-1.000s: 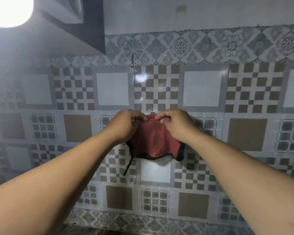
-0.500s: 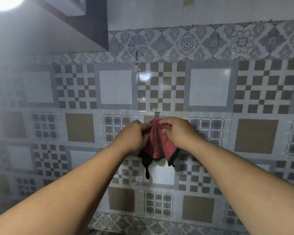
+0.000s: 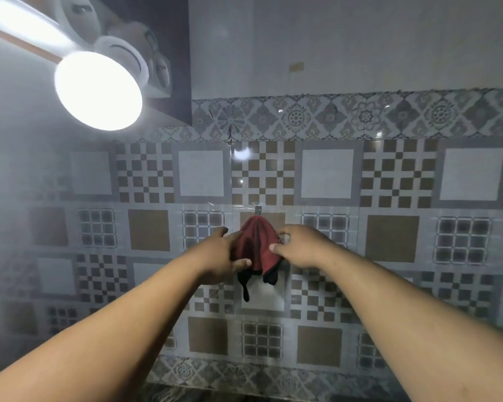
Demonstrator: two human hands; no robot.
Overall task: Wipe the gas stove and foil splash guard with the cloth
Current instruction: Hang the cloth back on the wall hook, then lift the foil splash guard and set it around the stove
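A red cloth with dark trim (image 3: 257,245) hangs bunched from a small hook (image 3: 258,210) on the patterned tile wall (image 3: 389,175). My left hand (image 3: 218,256) is at the cloth's left side, thumb pressed on its lower part. My right hand (image 3: 299,246) pinches the cloth's right edge between thumb and forefinger. A dark strap dangles below the cloth. Neither the gas stove nor a foil splash guard is in view.
A bright round lamp (image 3: 98,91) glares at the upper left under a dark wall cabinet (image 3: 169,53) holding bowls. A clear glossy film (image 3: 233,175) covers part of the tiles. A dark counter edge (image 3: 215,396) shows at the bottom.
The cloth went from spread flat between both hands to bunched and hanging from the hook. My view has tilted up, so the lamp and cabinet now show.
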